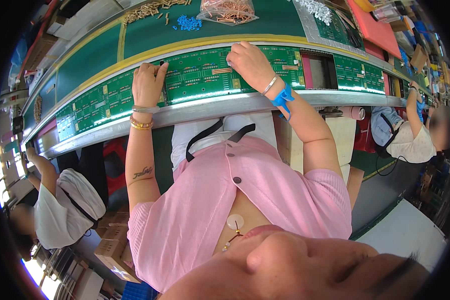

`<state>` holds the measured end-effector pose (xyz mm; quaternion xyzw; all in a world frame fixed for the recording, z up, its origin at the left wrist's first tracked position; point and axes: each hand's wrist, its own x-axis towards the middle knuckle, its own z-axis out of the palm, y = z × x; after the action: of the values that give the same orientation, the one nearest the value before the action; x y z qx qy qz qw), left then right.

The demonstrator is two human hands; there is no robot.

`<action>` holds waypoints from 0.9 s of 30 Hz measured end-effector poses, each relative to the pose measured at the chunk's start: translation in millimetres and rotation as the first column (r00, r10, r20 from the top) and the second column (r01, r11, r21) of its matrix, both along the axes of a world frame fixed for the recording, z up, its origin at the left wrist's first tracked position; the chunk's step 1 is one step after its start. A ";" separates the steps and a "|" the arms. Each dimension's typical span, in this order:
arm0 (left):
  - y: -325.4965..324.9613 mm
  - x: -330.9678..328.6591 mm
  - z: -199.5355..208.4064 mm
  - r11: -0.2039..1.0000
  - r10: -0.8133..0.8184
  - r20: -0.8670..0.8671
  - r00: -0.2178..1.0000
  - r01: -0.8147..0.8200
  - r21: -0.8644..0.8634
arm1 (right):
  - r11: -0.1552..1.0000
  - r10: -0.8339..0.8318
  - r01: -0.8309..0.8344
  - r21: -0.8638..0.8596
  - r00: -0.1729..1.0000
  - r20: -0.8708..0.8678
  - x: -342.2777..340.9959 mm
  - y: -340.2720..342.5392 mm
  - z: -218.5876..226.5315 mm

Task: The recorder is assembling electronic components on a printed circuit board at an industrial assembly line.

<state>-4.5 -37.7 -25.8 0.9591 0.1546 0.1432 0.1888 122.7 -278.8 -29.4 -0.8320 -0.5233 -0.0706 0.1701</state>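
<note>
A long green circuit board point(200, 72) with rows of small parts lies in the metal rail track in front of me. My left hand point(148, 84) rests at its left end, by the seam with another green board point(92, 106). The left thumb stands apart from the bent fingers, near a small dark piece at the seam, and I see nothing between them. Over the upper middle of the long board, my right hand point(250, 64) has its fingers curled together. A small whitish part shows at its fingertips, mostly hidden. A blue strap point(283, 97) circles my right wrist.
Beyond the track lie brass-coloured pieces point(144, 12), blue pieces point(188, 23), a clear bag of copper-coloured parts point(229, 11) and white pieces point(317, 11). Another green board point(359, 74) sits to the right. Co-workers sit on both sides: left point(70, 205), right point(410, 135).
</note>
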 end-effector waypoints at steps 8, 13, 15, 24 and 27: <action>-1.6 -1.4 -0.4 1.000 0.006 -0.012 1.000 -0.006 0.000 | 0.996 0.046 -0.039 -0.080 0.995 0.087 -12.0 0.4 15.8; -12.3 9.8 4.5 0.992 -0.115 -0.034 0.993 0.112 -0.064 | 0.951 0.189 -0.207 0.229 0.977 0.098 -57.4 15.0 26.1; -22.1 18.2 5.2 0.982 -0.169 -0.067 0.983 0.162 -0.101 | 0.946 0.291 -0.286 0.153 0.957 -0.007 -81.4 25.7 19.3; -69.8 40.2 3.4 0.926 -0.366 -0.009 0.931 0.363 -0.101 | 0.963 0.225 -0.179 0.201 0.945 -0.236 -98.0 34.5 -24.5; -72.6 40.9 -4.9 0.876 -0.451 -0.023 0.892 0.437 -0.202 | 0.991 0.113 -0.088 0.097 0.950 -0.291 -94.4 29.2 -19.0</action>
<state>36.4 -110.2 -30.7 0.9507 -0.0499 0.0473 0.3025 28.3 -249.5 -48.4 -0.7977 -0.5305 0.0417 0.2839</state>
